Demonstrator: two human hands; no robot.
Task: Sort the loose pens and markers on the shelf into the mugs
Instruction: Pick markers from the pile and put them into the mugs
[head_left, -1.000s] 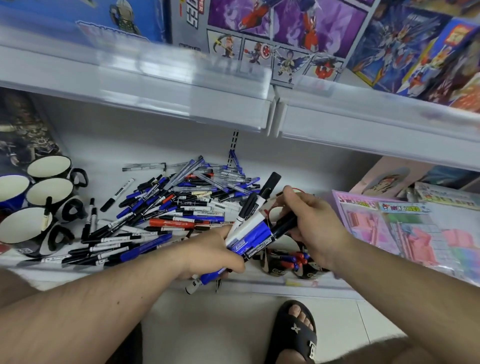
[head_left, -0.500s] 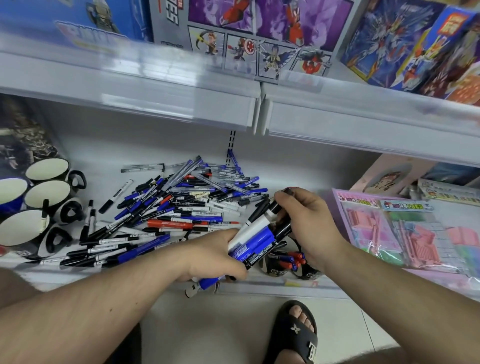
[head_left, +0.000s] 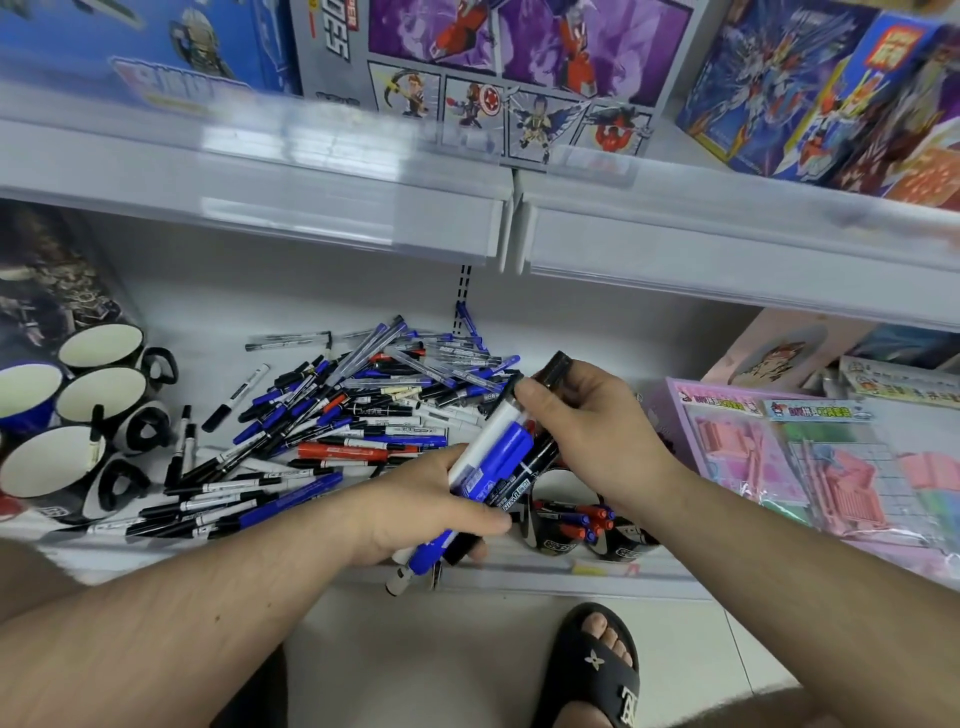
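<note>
While the left hand (head_left: 436, 512) grips a bundle of thick blue, white and black plastic markers (head_left: 498, 467) above the shelf edge (head_left: 519, 564), the right hand (head_left: 587, 415) pinches their caps; light, stiff, slippery barrels likely need mid-length holding.

1. Bundle of markers (head_left: 498, 462) — thick blue, white and black barrels, held tilted above the shelf's front edge.
2. Loose pile of pens and markers (head_left: 332, 431) — mostly blue and black, a few red, lying criss-crossed on the shelf.
3. Empty mugs (head_left: 98, 389) — cream inside, black handles, upright at left; the nearest holds one pen.
4. Dark mug (head_left: 561, 525) at the front edge, holding red and blue markers.
</note>
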